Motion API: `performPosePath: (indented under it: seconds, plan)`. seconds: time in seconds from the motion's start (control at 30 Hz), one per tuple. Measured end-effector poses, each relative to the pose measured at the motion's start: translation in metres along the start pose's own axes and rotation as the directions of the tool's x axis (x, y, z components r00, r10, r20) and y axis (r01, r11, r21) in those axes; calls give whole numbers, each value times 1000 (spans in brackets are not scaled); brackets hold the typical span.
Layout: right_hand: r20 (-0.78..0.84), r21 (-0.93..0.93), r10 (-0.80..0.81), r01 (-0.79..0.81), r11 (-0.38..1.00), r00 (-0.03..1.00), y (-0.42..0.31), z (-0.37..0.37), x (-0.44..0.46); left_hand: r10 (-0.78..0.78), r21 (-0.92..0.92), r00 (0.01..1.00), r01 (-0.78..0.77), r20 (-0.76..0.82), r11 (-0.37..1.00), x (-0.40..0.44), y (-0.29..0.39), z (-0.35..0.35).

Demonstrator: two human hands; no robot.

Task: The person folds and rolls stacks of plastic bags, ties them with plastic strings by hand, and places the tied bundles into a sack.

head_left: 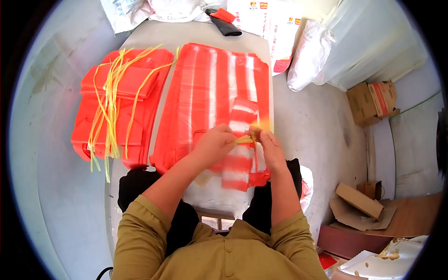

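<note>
Floor: grey, it spread around the work surface, and brown cardboard boxes [361, 105] stood on your right, well apart from your hands.
Work surface [154, 35]: pale grey, it lay ahead of you, your black-trousered knees on either side of its near end.
Flat red stack [186, 102]: red plastic sheets with whitish stripes lay in the middle of the work surface, reaching from its far part almost to your lap.
Folded red pile [83, 121]: to the left of the flat stack and just beside it, thick and layered.
White sacks [282, 37]: printed ones stood along the far edge, a white wrapped roll [311, 53] to their right and a black-and-red piece [226, 25] near them.
Striped bundle [235, 165]: narrow, red and whitish, it lay over the near right part of the flat stack, under and between your hands.
Left hand [215, 144]: narrow, your fingertips pinched a yellow tie [242, 139].
Right hand [270, 144]: your fingers were curled close together at the tie's other side; their exact grip you could not tell.
Yellow strips [110, 93]: loose and thin, they draped over the folded pile.
Yellow tie: it crossed the bundle between your hands, partly blurred.
</note>
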State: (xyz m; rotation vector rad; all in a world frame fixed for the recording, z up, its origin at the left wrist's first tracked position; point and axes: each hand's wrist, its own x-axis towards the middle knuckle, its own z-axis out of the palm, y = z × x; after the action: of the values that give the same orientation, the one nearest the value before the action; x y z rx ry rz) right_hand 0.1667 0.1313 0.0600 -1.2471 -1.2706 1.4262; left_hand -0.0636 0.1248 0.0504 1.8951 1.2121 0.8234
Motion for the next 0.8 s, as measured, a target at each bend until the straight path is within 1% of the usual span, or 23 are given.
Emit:
performPosePath:
  seconds: [0.07,0.1,0.13,0.17,0.23,0.27,0.33,0.37,0.43,0.47,0.5,0.53,0.57,0.63,0.67,0.73,0.8]
  plan:
    - [15,-39,-56,57,998,998,0,12,2,-30,-195,998,21,-46,981,3,-1,8]
    - [22,-57,-84,85,995,996,0,15,3,-61,-314,995,35,-74,949,4,-2,14]
    - [36,-137,-79,83,987,996,6,15,6,-94,-428,991,44,-97,903,5,-3,19]
    - [59,-222,-35,47,974,998,9,14,9,-130,-536,985,48,-116,843,5,-4,22]
    - [92,-387,59,-19,922,994,12,13,11,-240,-647,970,198,24,736,8,-4,17]
    - [88,-383,26,10,924,996,14,14,10,-286,-690,953,273,99,671,9,-3,15]
    - [81,-375,-39,67,924,996,14,21,4,-322,-750,943,272,83,603,10,3,12]
    - [75,-447,-136,155,881,988,13,25,2,-341,-778,937,268,74,568,10,5,12]
    - [86,-579,-326,314,752,941,4,33,-5,-379,-753,925,247,-3,610,12,1,18]
    - [176,-674,-437,432,600,882,-1,35,-4,-396,-739,917,239,-42,630,12,0,20]
    - [278,-739,-523,528,420,805,-5,36,-2,-371,-564,928,284,-43,776,12,5,15]
    - [389,-771,-580,598,220,715,-8,36,-2,-346,-359,938,310,-38,880,11,17,4]
    - [390,-779,-591,595,197,706,-9,38,-3,-322,-135,946,316,-25,939,10,23,-1]
    - [392,-794,-612,588,152,687,-10,40,-5,-118,114,992,122,-41,986,10,19,3]
    - [359,-818,-592,549,173,721,-9,40,-5,-14,237,999,20,-30,971,9,17,4]
    - [291,-859,-550,467,210,783,-6,37,-5,54,231,996,-36,-72,972,5,18,4]
    - [261,-866,-502,430,255,824,-6,33,-4,94,207,991,-71,-99,976,4,16,3]
